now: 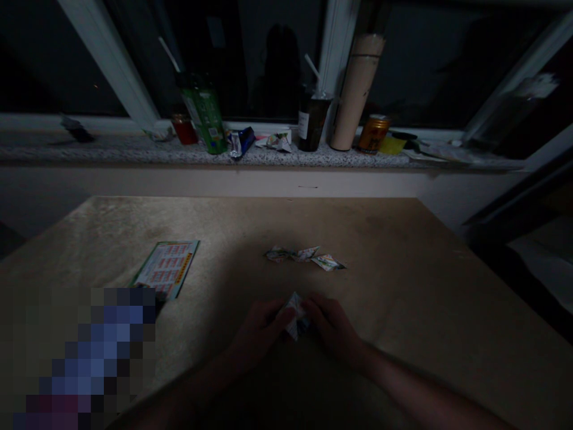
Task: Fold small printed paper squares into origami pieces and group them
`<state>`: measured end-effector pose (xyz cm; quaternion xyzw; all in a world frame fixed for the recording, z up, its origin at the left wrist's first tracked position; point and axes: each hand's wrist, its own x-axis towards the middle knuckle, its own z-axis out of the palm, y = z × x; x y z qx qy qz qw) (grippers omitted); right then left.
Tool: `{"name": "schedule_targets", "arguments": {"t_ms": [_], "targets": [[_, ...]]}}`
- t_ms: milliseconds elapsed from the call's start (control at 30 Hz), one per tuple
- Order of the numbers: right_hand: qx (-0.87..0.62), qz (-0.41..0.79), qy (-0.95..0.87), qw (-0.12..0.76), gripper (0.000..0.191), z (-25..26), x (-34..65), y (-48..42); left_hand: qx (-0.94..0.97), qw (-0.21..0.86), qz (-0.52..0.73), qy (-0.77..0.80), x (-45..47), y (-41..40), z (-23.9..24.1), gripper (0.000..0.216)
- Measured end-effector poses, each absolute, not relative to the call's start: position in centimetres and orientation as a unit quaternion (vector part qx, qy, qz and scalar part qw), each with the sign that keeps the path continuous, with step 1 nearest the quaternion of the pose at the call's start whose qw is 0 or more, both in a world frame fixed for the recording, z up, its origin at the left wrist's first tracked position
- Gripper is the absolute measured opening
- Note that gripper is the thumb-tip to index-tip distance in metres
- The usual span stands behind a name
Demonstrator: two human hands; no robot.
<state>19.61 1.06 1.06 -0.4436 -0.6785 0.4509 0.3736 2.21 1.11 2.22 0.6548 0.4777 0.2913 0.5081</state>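
Close to my body, a small piece of folded printed paper (pixel 293 310) is held between both hands, its pointed tip facing away from me. My left hand (pixel 264 322) grips it from the left, with the thumb lying across its face. From the right, my right hand (pixel 329 319) has its fingers closed on the other edge. Dim light and shadow hide the lower folds. Just beyond the hands lie several small folded paper pieces (pixel 307 255) with pointed ends, in a loose row on the table (pixel 380 233).
A printed sheet or booklet (pixel 168 266) lies left, beside a pixelated area. Along the granite windowsill (pixel 264 158) stand a green carton (pixel 206 116), a red jar (pixel 184 129), a dark cup with straw (pixel 313 122), a tall pink flask (pixel 358 89), an orange can (pixel 373 132) and crumpled wrappers (pixel 242 142).
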Motion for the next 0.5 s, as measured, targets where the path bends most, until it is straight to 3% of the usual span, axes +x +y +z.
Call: {"name": "schedule_targets", "arguments": {"t_ms": [500], "targets": [[-0.441,0.46,-0.673,0.377,0.037,0.71,19.59,1.05,0.644,0.52,0.298,0.475,2.29,1.28,2.13,0.041]]}}
